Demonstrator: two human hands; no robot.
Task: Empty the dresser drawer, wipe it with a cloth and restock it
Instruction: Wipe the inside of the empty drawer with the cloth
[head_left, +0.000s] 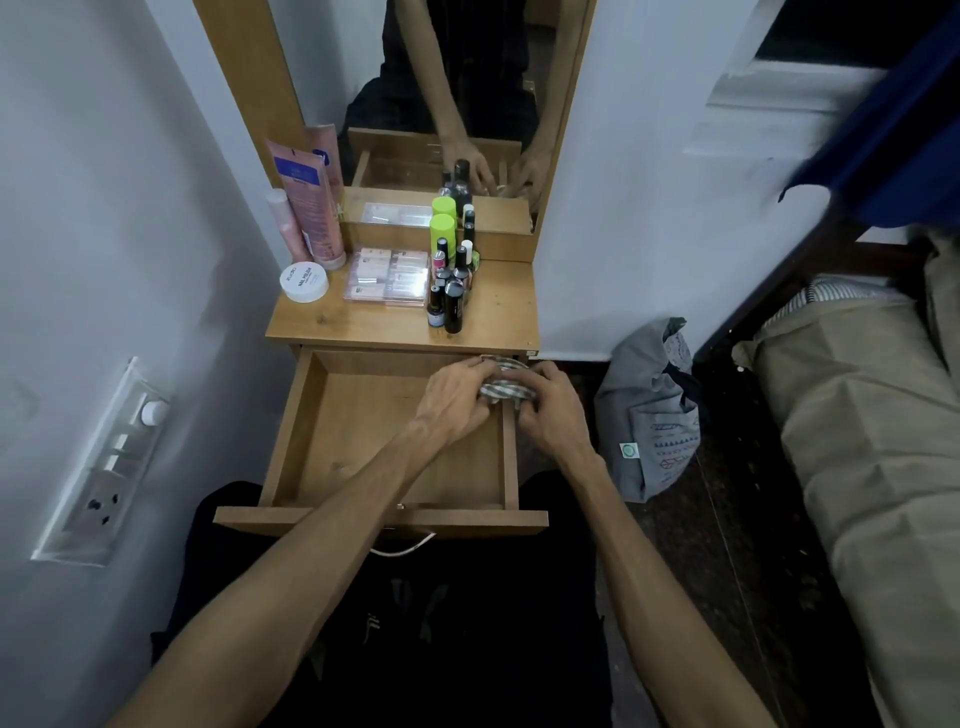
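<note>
Your left hand (457, 397) and right hand (545, 410) both curl their fingers around the striped cloth (505, 391) at the drawer's (363, 415) back right corner.

You've got a grey bag (652, 410) on floor by the bed (857, 415), w/ switch panel (111, 457) on left wall.

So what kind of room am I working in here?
Most likely a bedroom corner: a small wooden dresser with a mirror behind it, cosmetics bottles on top, and what looks like bedding on the right. Both hands hold a cloth over the open drawer.
</note>
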